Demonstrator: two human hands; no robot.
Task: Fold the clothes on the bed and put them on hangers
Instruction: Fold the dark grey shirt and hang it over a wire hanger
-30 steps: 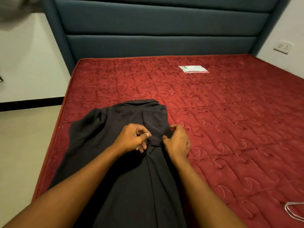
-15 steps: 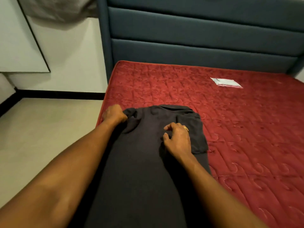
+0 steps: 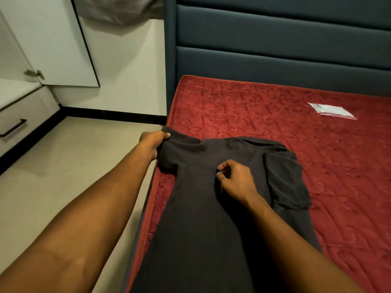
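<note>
A black collared shirt (image 3: 203, 208) lies lengthwise on the red mattress (image 3: 264, 115), collar toward the headboard. Its right sleeve is folded in over the body. My left hand (image 3: 153, 142) grips the end of the left sleeve at the mattress's left edge and holds it stretched outward. My right hand (image 3: 234, 178) rests on the chest of the shirt with fingers curled, pinching the fabric near the middle. No hanger is in view.
A dark blue padded headboard (image 3: 275, 49) stands behind the mattress. A white plastic packet (image 3: 332, 111) lies far right on the bed. To the left are beige floor (image 3: 63, 176), a white drawer unit (image 3: 19, 115) and a white door (image 3: 53, 39).
My left hand left the shirt's middle, took the left sleeve and pulled it out to the left. The right sleeve got folded in. My view swung left.
</note>
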